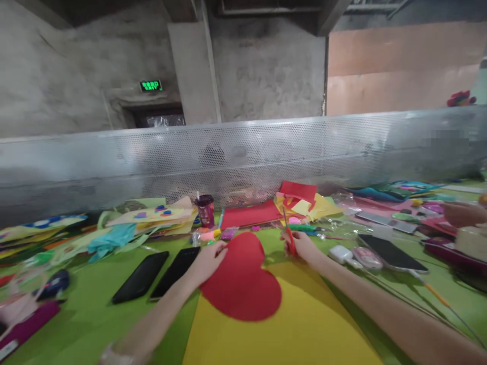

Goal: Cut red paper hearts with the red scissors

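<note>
A red paper heart (243, 279) lies over a large yellow sheet (289, 329) on the green table (87, 324). My left hand (208, 261) pinches the heart's left upper edge, fingers closed on it. My right hand (302, 246) grips red-handled scissors (289, 235) just right of the heart, blades pointing up and away. The scissors are apart from the heart's edge.
Two black phones (158, 274) lie left of my left arm. A dark cup (205, 210), red sheets (251, 214) and stacks of coloured paper (152, 218) stand along a perforated metal barrier (243, 152). A phone (391, 252), white earbud case (340, 253) and another person's hand (462, 213) are at right.
</note>
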Action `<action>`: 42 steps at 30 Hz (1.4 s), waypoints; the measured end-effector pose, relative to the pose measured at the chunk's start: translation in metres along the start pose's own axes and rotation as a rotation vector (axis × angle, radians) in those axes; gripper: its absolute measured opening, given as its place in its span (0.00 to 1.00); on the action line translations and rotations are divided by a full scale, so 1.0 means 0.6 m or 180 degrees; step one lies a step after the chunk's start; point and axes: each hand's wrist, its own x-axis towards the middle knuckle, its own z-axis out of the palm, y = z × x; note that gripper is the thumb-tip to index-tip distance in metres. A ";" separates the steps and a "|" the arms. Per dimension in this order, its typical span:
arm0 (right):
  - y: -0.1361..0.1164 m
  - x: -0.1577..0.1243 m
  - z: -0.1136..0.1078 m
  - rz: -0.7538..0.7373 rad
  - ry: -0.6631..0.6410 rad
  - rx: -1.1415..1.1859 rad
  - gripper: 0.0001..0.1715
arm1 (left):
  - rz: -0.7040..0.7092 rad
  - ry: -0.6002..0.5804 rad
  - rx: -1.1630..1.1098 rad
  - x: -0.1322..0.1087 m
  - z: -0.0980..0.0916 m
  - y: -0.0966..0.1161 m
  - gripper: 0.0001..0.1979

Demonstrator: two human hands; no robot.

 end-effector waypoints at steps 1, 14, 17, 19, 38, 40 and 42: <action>-0.001 0.000 -0.008 -0.0075 0.0058 -0.0204 0.16 | 0.0045 0.0198 0.0305 -0.001 -0.006 -0.007 0.12; 0.016 -0.005 -0.063 -0.0909 -0.0221 -0.2357 0.18 | -0.0770 0.1393 0.0653 -0.071 -0.081 -0.017 0.11; 0.020 0.001 -0.067 -0.1048 -0.0258 -0.2341 0.17 | -0.0723 0.1288 0.0708 -0.071 -0.080 -0.020 0.10; 0.024 0.002 -0.070 -0.1081 -0.0273 -0.2274 0.16 | -0.0718 0.1158 0.0733 -0.071 -0.077 -0.022 0.10; 0.027 -0.001 -0.068 -0.0846 0.0133 -0.2224 0.20 | -0.1323 0.1388 -0.1040 -0.058 -0.076 -0.034 0.09; 0.023 -0.002 -0.064 -0.0774 0.0358 -0.2197 0.21 | -0.1303 0.1242 -0.1585 -0.061 -0.073 -0.029 0.13; 0.018 -0.004 -0.060 -0.0725 0.0626 -0.2131 0.22 | -0.1227 0.1060 -0.2087 -0.066 -0.072 -0.022 0.16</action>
